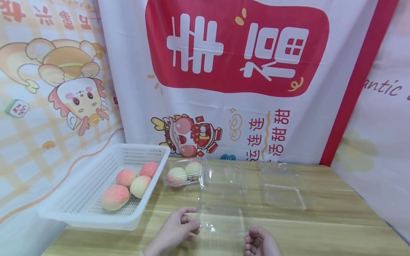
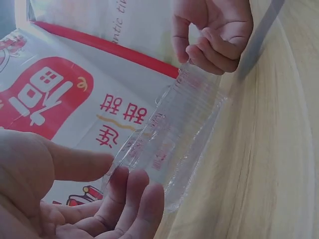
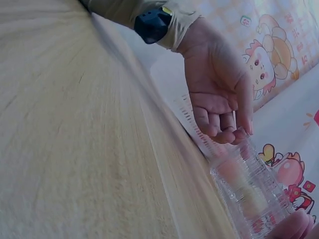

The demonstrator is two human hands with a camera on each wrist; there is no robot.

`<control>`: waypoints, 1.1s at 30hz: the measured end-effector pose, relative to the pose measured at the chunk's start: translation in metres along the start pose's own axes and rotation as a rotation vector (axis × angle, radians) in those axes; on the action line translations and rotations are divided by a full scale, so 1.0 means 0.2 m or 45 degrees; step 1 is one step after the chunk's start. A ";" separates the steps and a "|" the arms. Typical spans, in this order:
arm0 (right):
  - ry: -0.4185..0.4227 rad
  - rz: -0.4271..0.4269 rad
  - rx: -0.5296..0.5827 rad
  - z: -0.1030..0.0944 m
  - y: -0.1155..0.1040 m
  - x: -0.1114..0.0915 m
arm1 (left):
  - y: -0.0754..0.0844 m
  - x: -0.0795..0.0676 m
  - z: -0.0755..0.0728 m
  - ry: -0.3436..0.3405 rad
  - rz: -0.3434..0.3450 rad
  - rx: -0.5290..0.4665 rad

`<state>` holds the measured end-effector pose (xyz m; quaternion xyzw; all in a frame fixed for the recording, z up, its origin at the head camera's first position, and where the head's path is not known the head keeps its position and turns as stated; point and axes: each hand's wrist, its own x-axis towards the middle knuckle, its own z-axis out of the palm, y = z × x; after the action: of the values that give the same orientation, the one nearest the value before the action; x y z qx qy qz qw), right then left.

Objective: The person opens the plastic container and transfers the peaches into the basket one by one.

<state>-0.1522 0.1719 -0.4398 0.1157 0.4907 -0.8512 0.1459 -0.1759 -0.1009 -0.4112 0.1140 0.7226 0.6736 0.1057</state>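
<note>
Between my hands is a clear plastic box (image 1: 221,218), also visible as a see-through box (image 2: 167,134) in the left wrist view. My left hand (image 1: 179,227) pinches its left edge between thumb and fingers. On the opposite edge, my right hand (image 1: 261,241) grips it with thumb and curled fingers; the left wrist view shows this right hand (image 2: 214,37) at the far end. The box appears empty. Beyond it lies another clear plastic part (image 1: 224,177); whether the two are joined I cannot tell.
At the left, a white perforated basket (image 1: 86,222) holds several pink-and-cream peach-like balls (image 1: 116,197). Behind my left hand stands a clear box (image 1: 200,174) with two similar balls inside. Another clear container (image 1: 283,190) lies to the right. Printed cloths hang around the wooden table (image 1: 336,227).
</note>
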 end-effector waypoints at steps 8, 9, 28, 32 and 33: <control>0.111 -0.178 -0.151 0.04 -0.11 0.00 | 0.06 0.06 0.04 0.059 0.030 -0.085; 0.123 -0.206 -0.179 0.05 -0.13 0.01 | 0.07 0.08 0.05 0.061 0.035 -0.090; 0.229 -0.321 -0.175 0.10 -0.47 0.25 | 0.26 0.58 0.12 0.217 0.035 0.007; 0.190 -0.242 -0.206 0.07 -0.43 0.28 | 0.22 0.65 0.12 0.254 -0.029 0.046; 0.201 -0.239 -0.213 0.07 -0.43 0.29 | 0.21 0.67 0.13 0.260 -0.042 0.053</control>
<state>-0.2377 0.1929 -0.3843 0.1232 0.5786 -0.8054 0.0359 -0.2944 -0.0333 -0.3701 0.0352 0.7453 0.6646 0.0401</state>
